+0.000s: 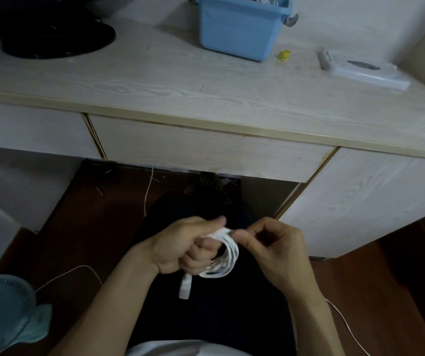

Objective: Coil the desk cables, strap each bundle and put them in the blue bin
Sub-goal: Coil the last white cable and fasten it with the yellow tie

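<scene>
A white cable (pixel 225 260) is wound into a small coil over my lap, below the desk's front edge. My left hand (pixel 180 246) grips the coil, its fingers curled through the loops. A white plug end (pixel 185 286) hangs beneath that hand. My right hand (pixel 270 242) pinches the top of the coil between thumb and forefinger. The blue bin (pixel 239 29) stands at the back of the desk (pixel 180 80), with light cables showing inside it.
A black object (pixel 57 39) lies at the desk's back left, a small yellow thing (pixel 284 55) and a white flat case (pixel 360 70) to the bin's right. A teal fan (pixel 3 312) stands at the lower left. Thin white cords (pixel 345 322) trail over the dark floor.
</scene>
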### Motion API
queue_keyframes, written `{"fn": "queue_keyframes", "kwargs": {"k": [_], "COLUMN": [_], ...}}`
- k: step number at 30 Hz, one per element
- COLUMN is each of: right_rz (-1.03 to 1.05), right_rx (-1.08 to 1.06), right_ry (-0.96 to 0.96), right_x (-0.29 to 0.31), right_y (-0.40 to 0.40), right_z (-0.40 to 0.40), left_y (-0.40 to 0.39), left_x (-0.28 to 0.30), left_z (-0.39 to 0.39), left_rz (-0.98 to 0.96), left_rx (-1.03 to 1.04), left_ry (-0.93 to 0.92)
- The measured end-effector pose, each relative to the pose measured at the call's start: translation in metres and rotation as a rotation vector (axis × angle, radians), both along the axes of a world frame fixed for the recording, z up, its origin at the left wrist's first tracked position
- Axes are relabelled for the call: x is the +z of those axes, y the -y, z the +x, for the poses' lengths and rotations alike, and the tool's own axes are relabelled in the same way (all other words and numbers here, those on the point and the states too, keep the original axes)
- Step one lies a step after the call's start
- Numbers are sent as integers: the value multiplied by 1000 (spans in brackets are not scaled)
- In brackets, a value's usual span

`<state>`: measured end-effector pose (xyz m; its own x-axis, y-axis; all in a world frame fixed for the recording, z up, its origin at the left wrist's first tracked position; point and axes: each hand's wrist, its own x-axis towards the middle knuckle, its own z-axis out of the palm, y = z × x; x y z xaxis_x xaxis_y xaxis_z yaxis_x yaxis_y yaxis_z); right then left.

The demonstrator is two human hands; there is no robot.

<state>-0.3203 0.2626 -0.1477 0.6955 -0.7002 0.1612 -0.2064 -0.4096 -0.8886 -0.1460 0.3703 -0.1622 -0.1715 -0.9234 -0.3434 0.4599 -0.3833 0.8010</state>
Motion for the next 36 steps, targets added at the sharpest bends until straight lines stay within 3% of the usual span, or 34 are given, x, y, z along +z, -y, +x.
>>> {"fn": "queue_keyframes", "kwargs": {"k": [3, 8, 12, 15, 20, 23, 27, 29, 33, 36], "right_rz": [90, 73, 135, 54, 70, 60, 100, 84, 102, 82], "right_rx": [-53, -50, 86, 242, 551, 563, 443, 396, 191, 106], "right_ry": [-17, -260, -532, -627, -653, -553, -368, -258, -82, -21], "right_x": [-3, -14, -21, -21, -11, -5, -1, 0, -6, -12], "right_y": [10, 25, 21, 6, -21, -28, -23, -19, -18, -21], "right_z": [-7, -16, -9, -1, 15, 17, 14, 12, 12, 14], "left_y": [0, 4, 4, 11, 19, 14, 5, 6, 2, -1], "left_x": [0, 2, 0, -1, -7, -15, -15, -12, 1, 8], "left_z": [11, 20, 20, 16, 1, -2, 0, -5, -8, -3], "left_rz": [-54, -234, -268, -250, -213, -220, -138, -50, 20, -4], "left_rx": [276, 813, 982, 1026, 959, 723, 339, 192, 76, -43], "left_ry": [-360, -661, -691, -527, 80, 533, 848, 834, 501, 524]}}
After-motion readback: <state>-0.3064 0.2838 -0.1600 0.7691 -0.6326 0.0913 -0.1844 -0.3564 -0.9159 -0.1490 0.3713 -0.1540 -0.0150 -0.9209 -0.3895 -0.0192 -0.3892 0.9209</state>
